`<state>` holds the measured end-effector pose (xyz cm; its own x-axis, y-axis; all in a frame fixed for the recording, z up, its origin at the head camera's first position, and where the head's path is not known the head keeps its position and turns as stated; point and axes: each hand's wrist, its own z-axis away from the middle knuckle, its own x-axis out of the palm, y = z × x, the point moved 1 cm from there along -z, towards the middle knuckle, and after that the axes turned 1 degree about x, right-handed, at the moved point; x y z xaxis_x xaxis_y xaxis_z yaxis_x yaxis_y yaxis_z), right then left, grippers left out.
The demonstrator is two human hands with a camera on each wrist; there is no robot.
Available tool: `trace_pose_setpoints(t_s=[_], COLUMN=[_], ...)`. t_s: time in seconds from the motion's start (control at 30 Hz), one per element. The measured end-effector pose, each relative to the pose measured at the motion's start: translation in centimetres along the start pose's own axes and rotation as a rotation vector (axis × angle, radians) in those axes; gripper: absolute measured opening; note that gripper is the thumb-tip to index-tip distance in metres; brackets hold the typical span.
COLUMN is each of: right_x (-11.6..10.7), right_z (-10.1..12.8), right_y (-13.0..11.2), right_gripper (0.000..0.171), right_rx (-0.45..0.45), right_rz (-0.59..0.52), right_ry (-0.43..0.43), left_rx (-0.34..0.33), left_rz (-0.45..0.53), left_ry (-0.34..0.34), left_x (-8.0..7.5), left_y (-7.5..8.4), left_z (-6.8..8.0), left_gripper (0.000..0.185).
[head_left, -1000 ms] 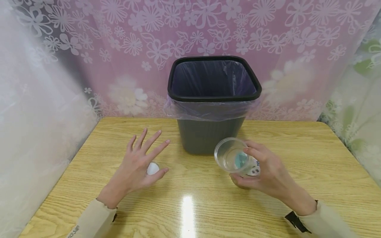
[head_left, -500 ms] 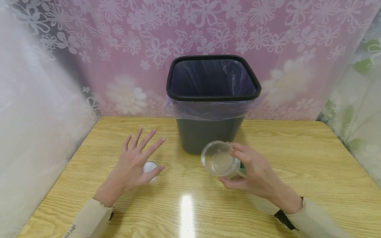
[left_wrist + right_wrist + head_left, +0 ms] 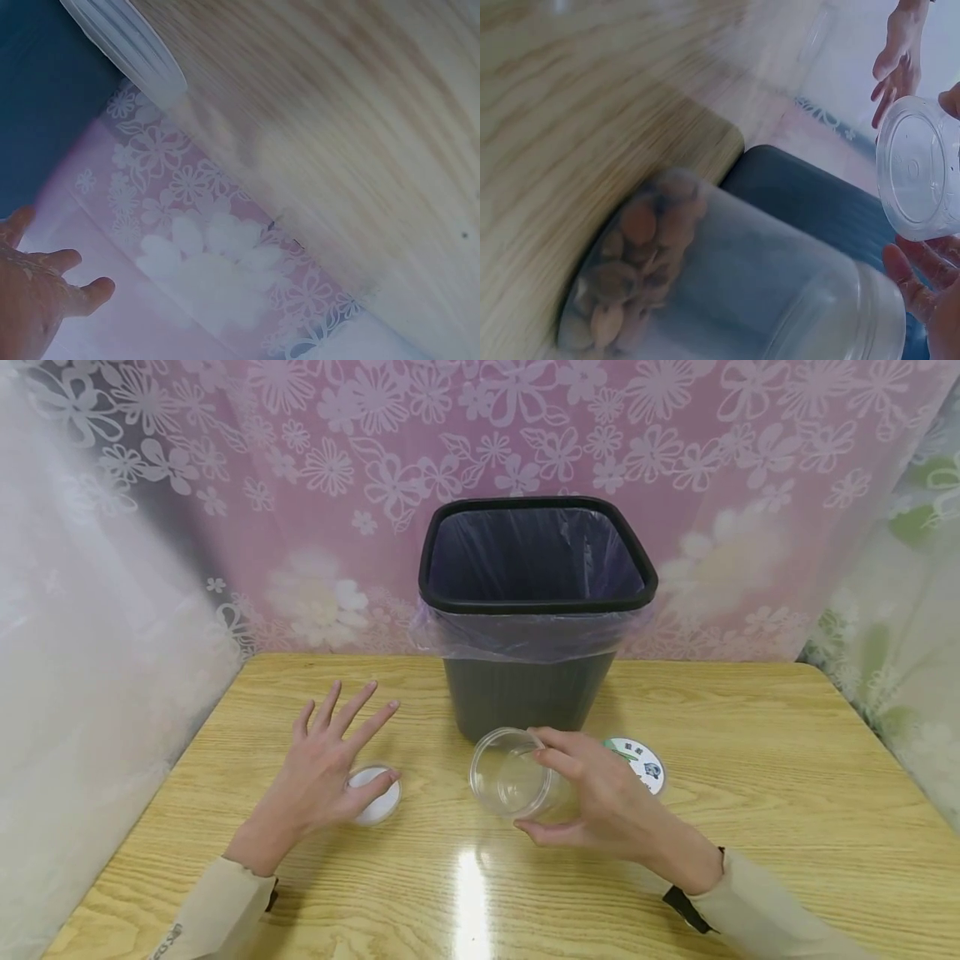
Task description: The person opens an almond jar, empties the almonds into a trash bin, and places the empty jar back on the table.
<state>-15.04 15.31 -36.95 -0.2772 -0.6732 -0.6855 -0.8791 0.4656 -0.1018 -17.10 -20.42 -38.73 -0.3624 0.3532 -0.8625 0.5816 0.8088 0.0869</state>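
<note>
My right hand (image 3: 600, 785) grips a clear plastic cup (image 3: 501, 774) from its side, tilted so its round opening faces left. Behind that hand, a round lid with a printed label (image 3: 643, 768) is partly hidden. In the right wrist view, a clear jar (image 3: 742, 255) with brown nuts (image 3: 634, 274) at its bottom stands close below the cup. My left hand (image 3: 318, 777) has its fingers spread. Its thumb overlaps a round white-topped thing (image 3: 378, 808), partly hidden by the hand. In the left wrist view only some fingertips (image 3: 90, 296) of the left hand show.
A dark bin (image 3: 525, 693) lined with a thin purple bag stands at the back middle of the wooden table (image 3: 360, 893). Floral curtains (image 3: 315, 485) hang behind and at both sides. A pale ribbed thing (image 3: 135, 52) shows at the left wrist view's top left.
The right hand and cup have moved left, uncovering part of the labelled lid. The left hand has shifted slightly left, so more of the round white-topped thing shows.
</note>
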Motion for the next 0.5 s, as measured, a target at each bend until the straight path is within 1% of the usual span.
trace_pose_setpoints(t_s=[0.17,0.27,0.37,0.5], right_x=[0.6,0.7,0.9,1.2], right_z=[-0.2,-0.3,-0.5,-0.5], right_y=[0.0,-0.2,-0.3,-0.3], right_gripper=[0.069,0.076,0.086,0.092], right_rx=[-0.039,-0.027,-0.018,-0.027], right_rz=[-0.002,0.010,0.019,0.034], right_ry=[-0.011,-0.030,-0.047,-0.061], left_rx=[-0.028,-0.047,-0.060,-0.073], left_rz=[0.008,0.015,0.017,0.018], left_ry=[-0.009,-0.028,-0.045,-0.057], left_x=[-0.1,-0.2,-0.2,-0.1], left_y=[-0.4,-0.5,-0.6,-0.7], left_z=[0.1,0.1,0.2,0.3], left_gripper=[0.083,0.082,0.081,0.082])
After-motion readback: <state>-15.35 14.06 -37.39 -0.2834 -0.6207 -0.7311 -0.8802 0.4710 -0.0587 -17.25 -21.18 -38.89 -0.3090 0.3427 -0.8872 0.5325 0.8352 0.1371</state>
